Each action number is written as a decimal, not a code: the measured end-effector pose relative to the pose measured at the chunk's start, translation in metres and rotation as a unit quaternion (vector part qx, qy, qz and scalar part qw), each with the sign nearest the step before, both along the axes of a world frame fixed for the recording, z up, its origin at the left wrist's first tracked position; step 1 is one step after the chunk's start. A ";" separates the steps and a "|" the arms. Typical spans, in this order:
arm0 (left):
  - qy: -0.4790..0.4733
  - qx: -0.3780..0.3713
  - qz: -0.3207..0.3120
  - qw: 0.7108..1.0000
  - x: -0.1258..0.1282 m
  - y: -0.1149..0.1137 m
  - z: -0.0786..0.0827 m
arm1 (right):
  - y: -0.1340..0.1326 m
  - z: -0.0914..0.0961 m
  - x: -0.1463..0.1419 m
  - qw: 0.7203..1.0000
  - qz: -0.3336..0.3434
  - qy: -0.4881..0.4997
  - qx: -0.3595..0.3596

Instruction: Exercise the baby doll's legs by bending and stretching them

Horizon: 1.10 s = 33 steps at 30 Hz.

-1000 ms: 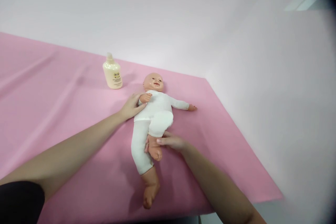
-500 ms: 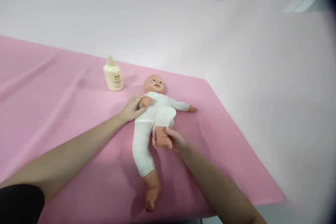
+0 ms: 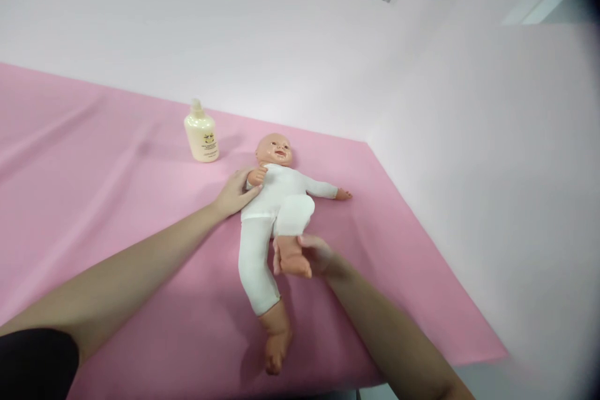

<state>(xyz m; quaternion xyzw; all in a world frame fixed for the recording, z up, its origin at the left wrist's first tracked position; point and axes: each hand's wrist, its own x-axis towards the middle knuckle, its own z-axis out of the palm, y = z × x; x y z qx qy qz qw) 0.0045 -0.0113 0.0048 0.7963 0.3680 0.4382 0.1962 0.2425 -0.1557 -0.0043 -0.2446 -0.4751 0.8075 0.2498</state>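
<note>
A baby doll [image 3: 282, 190] in a white cloth suit lies face up, its head away from me and its feet toward me. My left hand [image 3: 235, 192] is wrapped round the doll's arm on the left, with the thumb along its side and the other fingers partly hidden behind the arm. The little doll hand pokes up above my thumb. Round the ankle of the bent leg on the right, my right hand [image 3: 319, 255] is closed, holding that foot [image 3: 293, 257] raised. The other leg [image 3: 257, 265] stretches toward the near edge.
A cream-coloured pump bottle [image 3: 201, 134] stands upright to the left beyond the doll. Pink, slightly wrinkled cloth [image 3: 154, 319] covers the table. White walls [image 3: 281, 44] rise behind it and on the right. The table's right edge slants toward me.
My right hand and the held foot have come slightly lower, toward me, and the bent knee has dropped a little. The doll's hand by my left hand has shifted slightly up and left.
</note>
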 end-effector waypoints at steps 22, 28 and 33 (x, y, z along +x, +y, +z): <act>-0.071 -0.057 0.080 0.993 0.000 0.017 -0.023 | 0.007 -0.007 -0.006 0.953 0.303 0.024 -0.002; -0.071 -0.059 0.062 0.994 -0.001 0.016 -0.020 | 0.003 -0.008 -0.009 0.955 0.295 0.030 0.001; -0.054 -0.065 0.049 0.995 0.000 0.014 -0.016 | 0.003 -0.021 -0.008 0.962 0.270 0.031 -0.004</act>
